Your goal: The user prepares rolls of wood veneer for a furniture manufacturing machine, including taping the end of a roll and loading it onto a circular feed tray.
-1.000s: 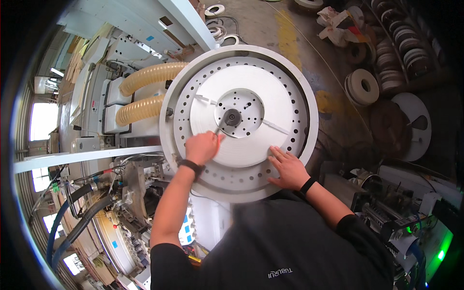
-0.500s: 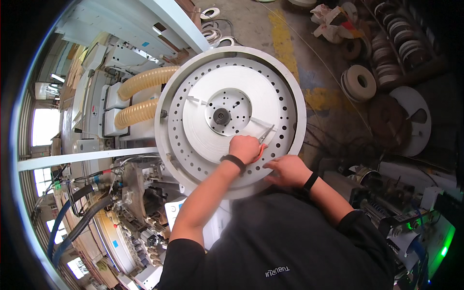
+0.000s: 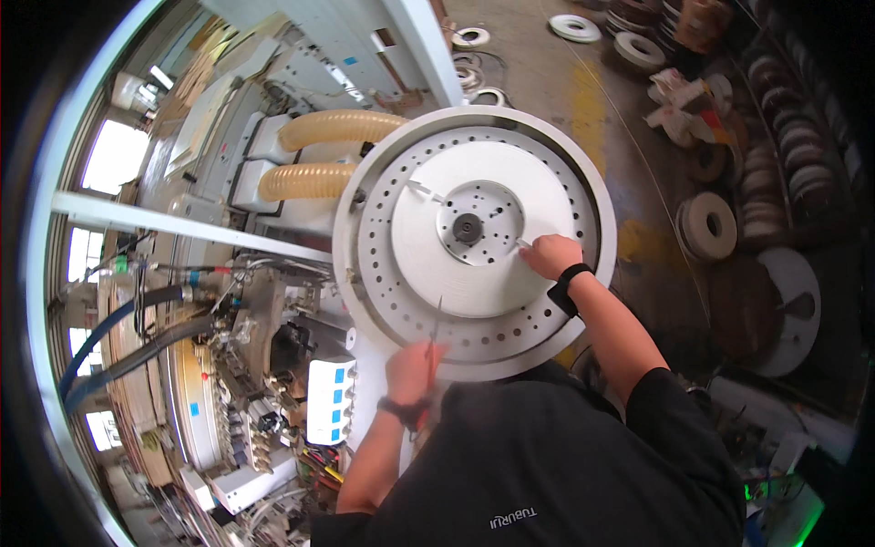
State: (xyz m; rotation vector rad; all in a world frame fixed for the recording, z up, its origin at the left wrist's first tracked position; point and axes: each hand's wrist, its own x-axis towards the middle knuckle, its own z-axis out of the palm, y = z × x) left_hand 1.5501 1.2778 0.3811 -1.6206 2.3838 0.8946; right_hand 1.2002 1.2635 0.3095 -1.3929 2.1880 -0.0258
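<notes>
A wide white coil of edge banding [image 3: 456,287] lies flat on a round, perforated turntable [image 3: 383,301], around a hub plate with a dark centre knob [image 3: 468,228]. My left hand [image 3: 410,372], blurred by motion, is closed around red-handled scissors [image 3: 437,328], their blades pointing away from me over the turntable's near edge. On the right side of the coil, my right hand [image 3: 554,256] pinches a pale strip of tape [image 3: 522,243] by the coil's inner edge; the fingers partly hide it. Another tape strip [image 3: 424,190] crosses the coil at the upper left.
Two ribbed yellow hoses [image 3: 310,182] run up to the turntable's raised rim [image 3: 602,228] on the left. A white box with blue squares [image 3: 330,401] stands near my left forearm. More coils [image 3: 706,226] lie on the floor and rack at right.
My left hand has drawn the scissors back from the coil toward me and left. My right hand has moved forward from the near rim onto the tape strip. The view has shifted.
</notes>
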